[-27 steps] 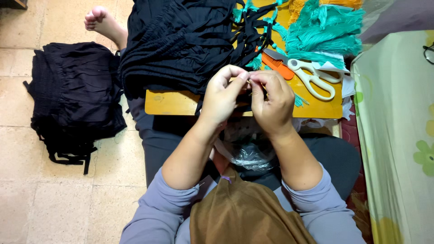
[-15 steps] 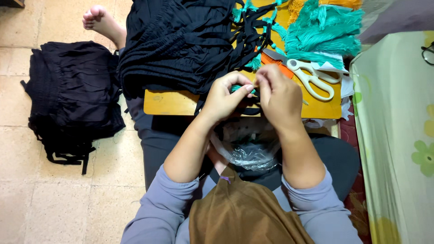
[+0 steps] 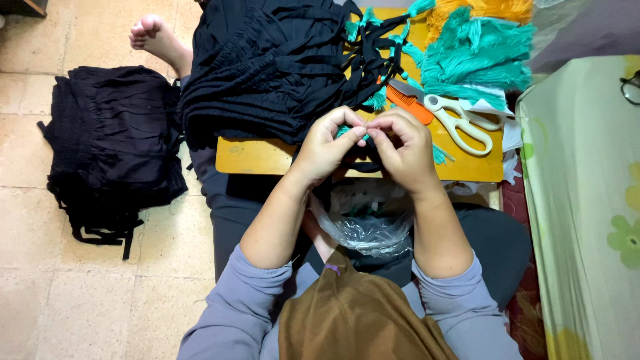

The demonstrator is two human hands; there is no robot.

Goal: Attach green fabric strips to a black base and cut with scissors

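At the centre of the frame the left hand (image 3: 328, 143) and right hand (image 3: 403, 148) meet fingertip to fingertip, both pinched on a small teal tassel (image 3: 348, 131) held just above the near edge of the yellow tabletop (image 3: 257, 157). A heap of black garments (image 3: 267, 67) covers the tabletop's upper left. White-handled scissors (image 3: 460, 123) and an orange comb (image 3: 408, 105) lie right of the hands, below a bunch of teal tassels (image 3: 477, 57). A clear plastic bag (image 3: 367, 223) sits in the lap.

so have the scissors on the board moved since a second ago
No. The scissors lie in the same spot beside the orange comb on the yellow board; only the hands shifted.
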